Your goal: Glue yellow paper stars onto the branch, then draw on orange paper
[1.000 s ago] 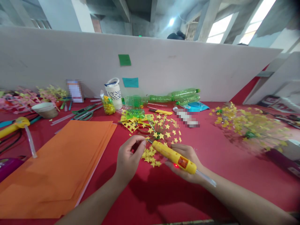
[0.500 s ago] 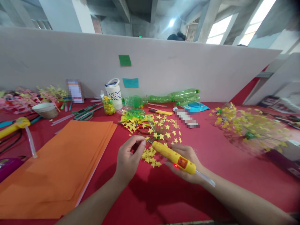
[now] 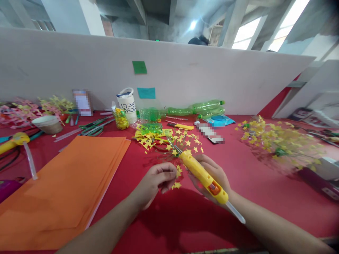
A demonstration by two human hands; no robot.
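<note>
We hold the yellow glue gun (image 3: 202, 174) wrapped in our right hand (image 3: 218, 176) over the red table (image 3: 254, 165), nozzle (image 3: 178, 150) facing away, presumably keeping heat off our skin. Our left hand (image 3: 159, 180) curls its fingertips beside loose yellow stars (image 3: 177, 185); whether they pinch one, we cannot tell. Half a second ago they were at the nozzle; now they sit lower, apart.

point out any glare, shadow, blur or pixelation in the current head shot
Head view: ceiling light flares, windows look blown out; head view: darker shadow on the red table below the left hand and right hand; head view: yellow star sprays look smeared, upright item by the partition is pixelated.
</note>
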